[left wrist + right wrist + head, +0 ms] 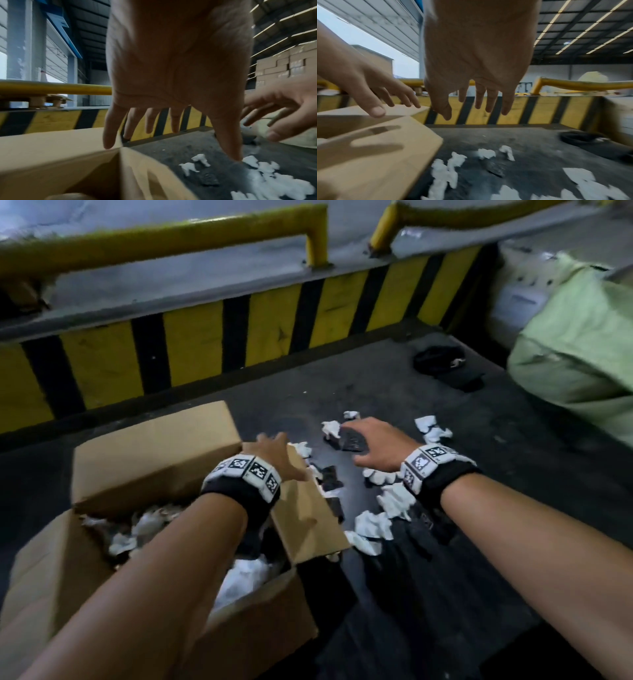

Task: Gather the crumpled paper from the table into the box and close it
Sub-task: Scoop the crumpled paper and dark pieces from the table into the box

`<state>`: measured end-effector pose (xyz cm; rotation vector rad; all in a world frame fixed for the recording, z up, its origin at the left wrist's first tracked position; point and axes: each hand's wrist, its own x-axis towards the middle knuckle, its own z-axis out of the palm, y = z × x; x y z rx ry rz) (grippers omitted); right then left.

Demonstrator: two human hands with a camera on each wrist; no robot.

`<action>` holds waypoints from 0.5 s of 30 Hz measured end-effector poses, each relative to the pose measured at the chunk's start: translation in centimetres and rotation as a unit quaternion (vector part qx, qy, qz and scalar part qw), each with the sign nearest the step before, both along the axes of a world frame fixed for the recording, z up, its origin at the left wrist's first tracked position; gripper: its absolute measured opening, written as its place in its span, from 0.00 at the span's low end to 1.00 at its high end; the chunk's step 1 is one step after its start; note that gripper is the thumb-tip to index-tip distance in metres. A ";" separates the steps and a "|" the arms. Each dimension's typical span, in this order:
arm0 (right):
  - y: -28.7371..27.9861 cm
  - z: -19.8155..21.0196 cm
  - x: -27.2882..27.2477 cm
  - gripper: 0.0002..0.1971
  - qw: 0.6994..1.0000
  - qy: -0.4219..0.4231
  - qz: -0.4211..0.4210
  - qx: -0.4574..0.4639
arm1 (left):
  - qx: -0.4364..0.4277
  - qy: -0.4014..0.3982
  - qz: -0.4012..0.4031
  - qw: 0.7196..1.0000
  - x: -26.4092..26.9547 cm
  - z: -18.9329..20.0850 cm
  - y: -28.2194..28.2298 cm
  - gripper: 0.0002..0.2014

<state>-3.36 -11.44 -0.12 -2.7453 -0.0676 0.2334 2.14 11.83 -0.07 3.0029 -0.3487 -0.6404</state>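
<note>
Both forearms reach forward from the bottom of the head view. The left hand (274, 453) hovers, fingers spread and holding nothing, over the right flap of the open cardboard box (144, 460) at lower left. The right hand (373, 443), likewise released with fingers straight, hangs above the crumpled paper (373, 525) scattered on the dark table (479, 559) at centre, beside the box. More white paper lies inside the box.
</note>
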 end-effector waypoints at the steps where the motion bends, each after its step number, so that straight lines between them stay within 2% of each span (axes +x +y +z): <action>1: -2.8 -0.5 -0.6 0.42 0.999 0.019 -0.027 -0.010 | -0.005 -0.008 -0.001 1.000 -0.7 0.3 -2.7 0.52; 4: -9.9 -2.0 -2.0 0.49 0.994 0.062 -0.076 -0.039 | -0.042 0.006 -0.024 0.999 -1.0 -0.9 -9.0 0.54; 7: -14.5 -3.6 -2.1 0.56 0.990 0.088 -0.096 -0.056 | -0.041 0.028 -0.013 0.999 -0.7 -2.4 -12.7 0.57; 11: -17.1 -6.1 -1.1 0.65 0.985 0.130 -0.090 -0.074 | -0.012 0.066 -0.019 0.998 -0.4 -5.0 -14.8 0.66; 15: -18.7 -9.2 0.2 0.67 0.978 0.169 -0.089 -0.084 | 0.007 0.113 -0.015 0.994 -0.2 -8.3 -16.2 0.76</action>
